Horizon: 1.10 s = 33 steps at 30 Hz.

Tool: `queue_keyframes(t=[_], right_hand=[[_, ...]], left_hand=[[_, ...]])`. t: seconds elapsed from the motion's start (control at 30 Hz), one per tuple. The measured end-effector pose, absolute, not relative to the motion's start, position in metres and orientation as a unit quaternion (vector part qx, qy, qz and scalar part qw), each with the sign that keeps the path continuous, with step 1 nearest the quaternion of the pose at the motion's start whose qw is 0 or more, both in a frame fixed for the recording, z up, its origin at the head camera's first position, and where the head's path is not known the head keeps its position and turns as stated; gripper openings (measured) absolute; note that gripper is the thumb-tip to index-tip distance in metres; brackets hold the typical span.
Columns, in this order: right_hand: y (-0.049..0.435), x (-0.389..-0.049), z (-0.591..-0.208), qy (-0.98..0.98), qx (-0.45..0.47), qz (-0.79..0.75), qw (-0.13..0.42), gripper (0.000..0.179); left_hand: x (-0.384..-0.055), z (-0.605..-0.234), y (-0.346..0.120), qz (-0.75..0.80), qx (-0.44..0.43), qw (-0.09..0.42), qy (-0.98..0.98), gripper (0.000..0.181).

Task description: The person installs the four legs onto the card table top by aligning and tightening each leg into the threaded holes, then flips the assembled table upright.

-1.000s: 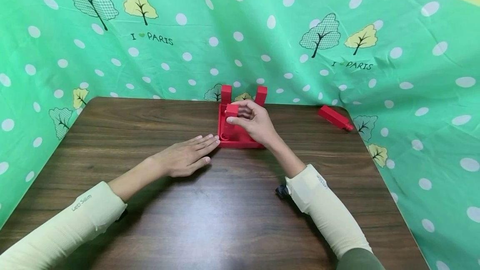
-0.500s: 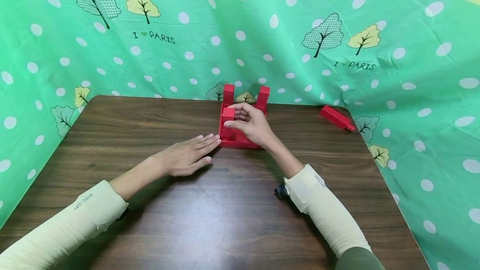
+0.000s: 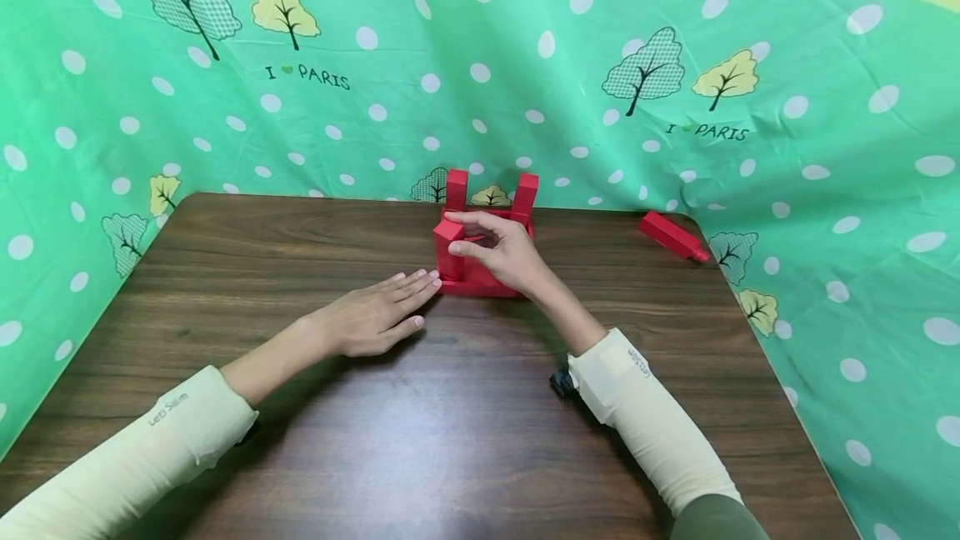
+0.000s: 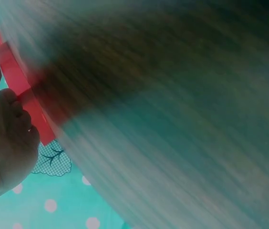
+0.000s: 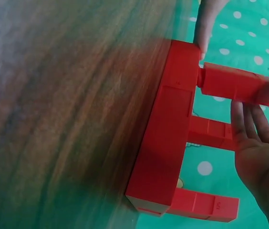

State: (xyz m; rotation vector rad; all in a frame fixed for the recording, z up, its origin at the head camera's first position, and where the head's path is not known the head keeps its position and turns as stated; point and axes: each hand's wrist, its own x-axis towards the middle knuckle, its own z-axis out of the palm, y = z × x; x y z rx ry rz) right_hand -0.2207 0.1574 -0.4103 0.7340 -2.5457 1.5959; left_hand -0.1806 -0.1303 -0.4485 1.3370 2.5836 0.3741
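Note:
A red tray-like base (image 3: 487,288) with raised edges lies on the table, two square red legs (image 3: 527,190) upright at its far corners. My right hand (image 3: 510,255) pinches a third red leg (image 3: 450,255) between thumb and fingers, upright at the near left corner. The right wrist view shows this leg's (image 5: 232,85) narrow round end right at the base's (image 5: 165,138) corner. My left hand (image 3: 375,312) lies low over the table, fingers straight, fingertips at the base's near left corner. In the left wrist view, that hand (image 4: 8,133) partly covers the red base.
One more red leg (image 3: 671,236), with a knobbed narrow end, lies on its side near the far right corner of the brown wooden table (image 3: 420,440). A green dotted cloth (image 3: 480,107) hangs close behind the table and along its sides.
My right hand has lowered the leg onto the near left corner, covering the round socket there, and turned it so an edge faces me. My left hand stays in place.

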Motion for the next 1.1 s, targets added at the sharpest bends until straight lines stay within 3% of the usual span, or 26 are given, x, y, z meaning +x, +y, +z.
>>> queue_keyframes(t=[0.37,0.8,1.1], right_hand=[[0.1575,-0.2176,-0.4076,-0.821,0.227,0.523,0.026,0.046],[0.1624,-0.2169,-0.4105,-0.847,0.251,0.467,0.038,0.054],[0.1641,-0.2171,-0.4123,-0.839,0.242,0.486,0.043,0.046]], left_hand=[[-0.1788,-0.4468,-0.1288,0.134,0.450,0.105,0.877,0.068],[-0.1776,-0.4444,-0.1282,0.137,0.443,0.116,0.878,0.068],[-0.1784,-0.4461,-0.1278,0.137,0.441,0.112,0.880,0.069]])
